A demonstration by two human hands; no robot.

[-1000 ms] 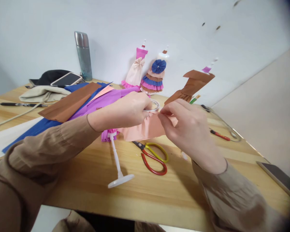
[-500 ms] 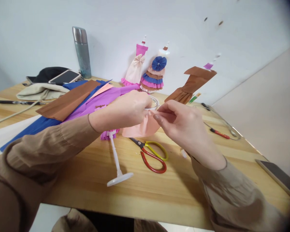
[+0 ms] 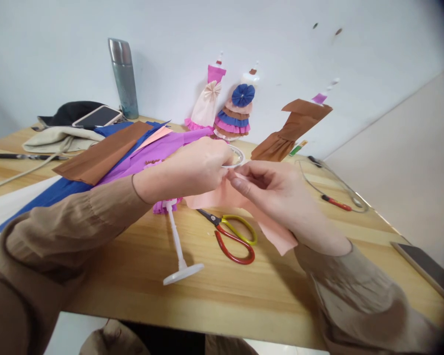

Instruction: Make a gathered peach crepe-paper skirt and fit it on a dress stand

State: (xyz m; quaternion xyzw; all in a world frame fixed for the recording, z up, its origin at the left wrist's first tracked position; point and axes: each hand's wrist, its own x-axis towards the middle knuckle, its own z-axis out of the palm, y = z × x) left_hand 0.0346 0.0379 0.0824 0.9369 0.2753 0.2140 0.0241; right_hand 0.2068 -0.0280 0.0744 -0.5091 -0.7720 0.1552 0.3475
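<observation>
My left hand (image 3: 192, 167) is closed round the top of a small white mannequin stand (image 3: 177, 246) that leans over the wooden table (image 3: 140, 291), a bit of magenta frill (image 3: 162, 207) showing under the hand. My right hand (image 3: 277, 197) pinches a strip of peach crepe paper (image 3: 270, 229) against the mannequin, right beside my left fingers. The strip's loose end hangs under my right wrist. A roll of clear tape (image 3: 238, 157) lies just behind both hands.
Red and yellow scissors (image 3: 235, 236) lie below my hands. Brown (image 3: 99, 155), purple (image 3: 153, 153) and blue (image 3: 52, 195) crepe sheets are spread at the left. Three dressed paper mannequins (image 3: 237, 111) stand at the wall, with a steel flask (image 3: 123, 79), a phone (image 3: 96, 117), a pen (image 3: 22, 157) and a red-handled tool (image 3: 336, 203).
My right hand has shifted left, closer to my left hand. The peach strip now trails down under my right wrist where it was gathered between the hands before.
</observation>
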